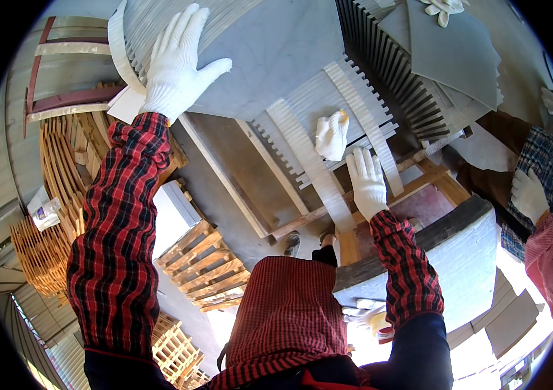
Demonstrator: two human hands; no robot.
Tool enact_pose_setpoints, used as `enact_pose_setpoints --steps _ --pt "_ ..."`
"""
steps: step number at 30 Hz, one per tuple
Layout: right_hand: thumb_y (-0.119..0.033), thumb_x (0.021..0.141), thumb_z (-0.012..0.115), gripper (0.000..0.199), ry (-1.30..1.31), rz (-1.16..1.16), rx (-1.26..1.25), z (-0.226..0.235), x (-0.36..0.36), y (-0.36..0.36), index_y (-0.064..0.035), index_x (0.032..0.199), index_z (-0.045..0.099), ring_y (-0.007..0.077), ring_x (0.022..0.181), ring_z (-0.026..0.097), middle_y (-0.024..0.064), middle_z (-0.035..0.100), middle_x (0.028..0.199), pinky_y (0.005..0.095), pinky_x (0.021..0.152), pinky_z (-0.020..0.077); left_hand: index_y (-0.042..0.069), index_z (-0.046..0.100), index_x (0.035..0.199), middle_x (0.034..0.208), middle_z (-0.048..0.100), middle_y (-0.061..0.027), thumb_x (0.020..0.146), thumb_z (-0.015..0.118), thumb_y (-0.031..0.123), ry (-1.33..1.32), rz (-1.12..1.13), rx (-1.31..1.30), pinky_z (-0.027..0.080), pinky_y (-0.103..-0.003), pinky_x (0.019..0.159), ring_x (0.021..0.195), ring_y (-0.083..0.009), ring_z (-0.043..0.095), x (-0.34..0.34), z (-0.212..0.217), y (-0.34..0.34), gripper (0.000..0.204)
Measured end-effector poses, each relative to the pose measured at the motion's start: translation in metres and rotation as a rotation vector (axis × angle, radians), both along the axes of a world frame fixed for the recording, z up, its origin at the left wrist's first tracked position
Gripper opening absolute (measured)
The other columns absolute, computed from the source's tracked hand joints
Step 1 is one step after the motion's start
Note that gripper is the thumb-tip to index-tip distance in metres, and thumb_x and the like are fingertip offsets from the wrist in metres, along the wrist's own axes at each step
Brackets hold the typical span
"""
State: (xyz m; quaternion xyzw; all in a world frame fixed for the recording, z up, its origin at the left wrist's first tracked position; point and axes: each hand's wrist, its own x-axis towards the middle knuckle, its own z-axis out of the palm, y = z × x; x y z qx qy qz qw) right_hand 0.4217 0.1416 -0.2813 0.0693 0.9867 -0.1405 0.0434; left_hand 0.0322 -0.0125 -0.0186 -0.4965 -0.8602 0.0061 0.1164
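Observation:
My left hand (182, 65), in a white knit glove, is stretched out at the left side of a large grey marbled slab (276, 58). Its fingers are spread; whether it presses on the slab I cannot tell. My right hand (367, 182), gloved the same way, has its fingers extended and nothing gripped. It lies by the near edge of a stack of thin grey slabs (302, 101), between two pale flat strips (315, 169). Just beyond its fingertips a crumpled white cloth or glove (332, 136) rests on the stack.
On the right, another person's white-gloved hand (528, 195) hangs beside a plaid garment. More grey slabs (452, 52) lean at the upper right. A dark-edged pale block (445, 260) sits near my right forearm. Wooden pallets (205, 266) stand at the lower left.

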Motion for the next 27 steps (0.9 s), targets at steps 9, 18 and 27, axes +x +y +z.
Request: enact_pose_setpoints --steps 9,18,27 --pt "-0.014 0.088 0.058 0.03 -0.059 0.22 0.082 0.011 -0.005 0.02 -0.0053 0.116 0.061 0.0309 0.117 0.055 0.0128 0.058 0.12 0.0461 0.105 0.0406 0.008 0.034 0.157 0.163 0.034 -0.0159 0.085 0.08 0.038 -0.008 -0.01 0.027 0.028 -0.046 0.123 0.15 -0.0351 0.032 -0.001 -0.001 -0.005 0.09" --pt "-0.018 0.085 0.067 0.016 -0.474 0.524 0.247 -0.036 -0.028 0.019 -0.0129 0.087 0.082 0.0265 0.078 0.075 0.0039 0.076 0.079 0.0431 0.058 0.0543 0.004 0.037 0.154 0.162 0.034 -0.0188 0.081 0.08 0.036 -0.061 0.051 -0.009 0.024 -0.05 0.123 0.149 -0.0383 0.03 0.005 0.013 0.002 0.092" --pt "-0.02 0.087 0.065 0.019 -0.518 0.593 0.02 0.002 -0.03 -0.019 -0.0117 0.088 0.082 0.0297 0.081 0.076 0.0079 0.078 0.084 0.0443 0.062 0.0583 0.004 0.036 0.154 0.162 0.033 -0.0176 0.081 0.08 0.035 -0.065 0.066 -0.02 0.024 -0.05 0.123 0.15 -0.0359 0.029 0.009 0.013 0.003 0.091"
